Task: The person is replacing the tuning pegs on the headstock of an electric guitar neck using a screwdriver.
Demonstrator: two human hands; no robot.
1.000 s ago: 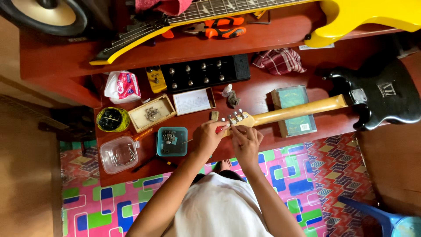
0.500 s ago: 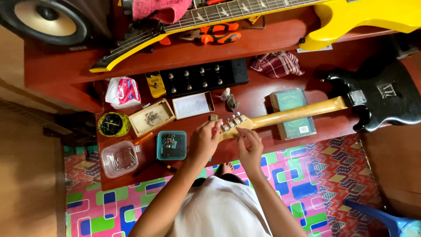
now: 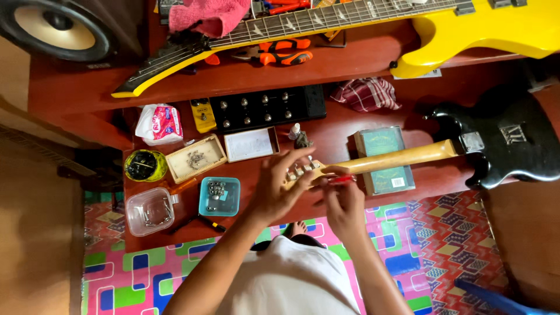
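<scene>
A black electric guitar [image 3: 501, 146] lies on the red wooden table [image 3: 338, 131], its pale maple neck [image 3: 402, 158] running left to the headstock [image 3: 300, 174] with small tuners. My left hand [image 3: 277, 186] cups the headstock from the left, fingers spread over the tuners. My right hand [image 3: 344, 201] is just right of it, pinching a thin red-handled tool [image 3: 341, 179] against the headstock's lower edge. The tool's tip is hidden by my fingers.
Left of my hands stand a teal tray of metal parts [image 3: 219, 195], a clear plastic tub [image 3: 149, 211], a wooden box of screws [image 3: 195, 157] and a yellow-green round tin [image 3: 144, 165]. A black pedal board [image 3: 265, 108], green boxes [image 3: 385, 160], a yellow guitar [image 3: 466, 29] and a speaker [image 3: 55, 29] lie beyond.
My left hand has spread its fingers wider over the headstock. My right hand has shifted slightly right and the red tool now shows between its fingers. The camera has tilted a little.
</scene>
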